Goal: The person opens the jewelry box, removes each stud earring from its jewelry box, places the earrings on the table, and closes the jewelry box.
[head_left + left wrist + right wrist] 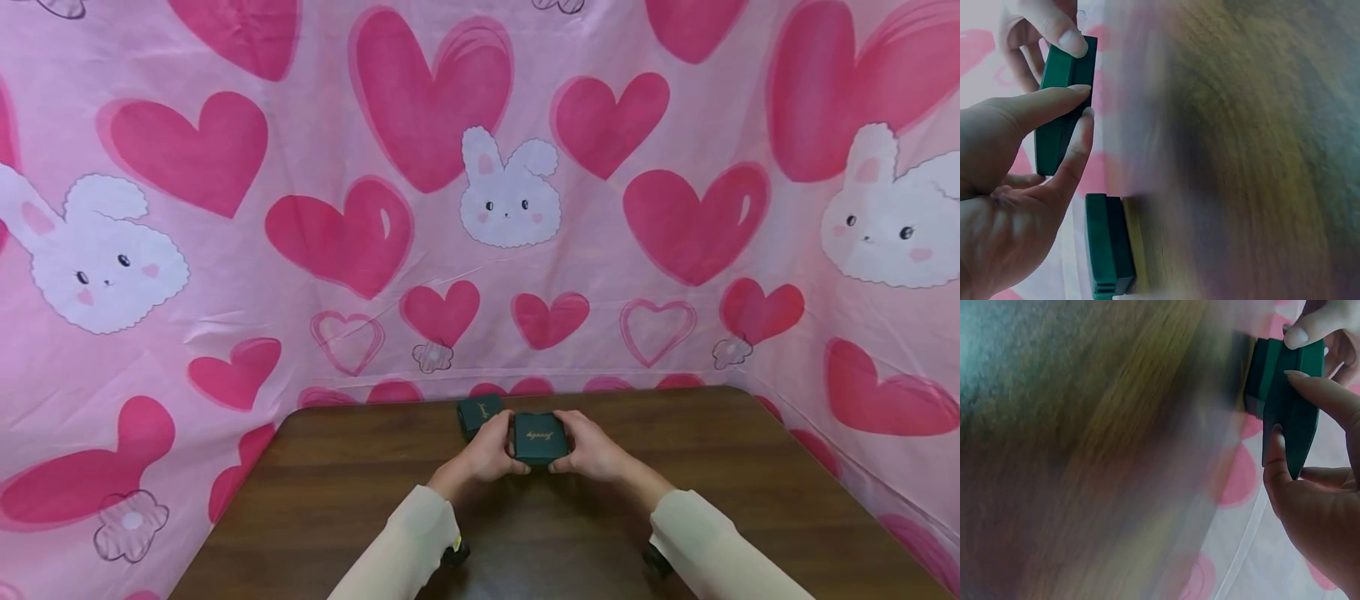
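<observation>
Between both hands is a dark green jewelry box (540, 438) with gold lettering on its lid, gripped at its two sides above the table. My left hand (489, 448) pinches its left side, thumb along the near face. On the opposite side, my right hand (592, 447) holds it the same way. The left wrist view shows the box (1060, 106) from its edge, with a lid seam along it. A second green box (480, 412) with gold lettering sits on the table behind the left hand, partly covered by it.
The brown wooden table (360, 500) has rounded far corners. A pink cloth (592, 250) with hearts and rabbit faces hangs behind the table and along both sides.
</observation>
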`<state>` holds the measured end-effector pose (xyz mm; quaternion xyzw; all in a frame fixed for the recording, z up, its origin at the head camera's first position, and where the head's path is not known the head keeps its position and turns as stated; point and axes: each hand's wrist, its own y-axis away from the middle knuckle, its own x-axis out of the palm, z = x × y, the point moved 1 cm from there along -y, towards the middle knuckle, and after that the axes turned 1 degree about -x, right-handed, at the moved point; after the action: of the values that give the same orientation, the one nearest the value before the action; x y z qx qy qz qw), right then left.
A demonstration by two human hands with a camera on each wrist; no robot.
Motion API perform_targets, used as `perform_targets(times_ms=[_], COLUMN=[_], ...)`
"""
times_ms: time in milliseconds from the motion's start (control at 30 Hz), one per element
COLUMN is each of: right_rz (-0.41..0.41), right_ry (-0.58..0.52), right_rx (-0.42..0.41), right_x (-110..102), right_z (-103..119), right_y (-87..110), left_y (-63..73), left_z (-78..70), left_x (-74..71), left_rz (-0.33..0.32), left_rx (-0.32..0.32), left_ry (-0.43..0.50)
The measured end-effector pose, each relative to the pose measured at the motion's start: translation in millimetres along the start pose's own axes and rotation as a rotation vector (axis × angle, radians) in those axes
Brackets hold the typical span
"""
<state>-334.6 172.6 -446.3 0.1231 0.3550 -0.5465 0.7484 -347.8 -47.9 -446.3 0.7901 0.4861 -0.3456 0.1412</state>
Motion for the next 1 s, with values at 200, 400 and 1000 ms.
perform_targets(times_ms=[200, 400, 1000], right_rz=[-0.001, 0.003, 0.034], right_ry=[0.049, 0.073, 0.086], right_rx=[-0.031, -0.053, -0.025], right_x=[0.8, 3.7, 15.6], right_z=[5.8, 9.9, 22.2], right_y=[5.2, 11.4, 25.7], left_y=[8.3, 16.8, 36.3], left_z=[-1.7, -3.5, -1.8], left_x=[-1.3, -2.4, 1.6], left_rz=[0.009, 0.027, 0.052], left_rx=[-0.001, -0.021, -0.028], left_ry=[-0.012, 0.014, -0.064])
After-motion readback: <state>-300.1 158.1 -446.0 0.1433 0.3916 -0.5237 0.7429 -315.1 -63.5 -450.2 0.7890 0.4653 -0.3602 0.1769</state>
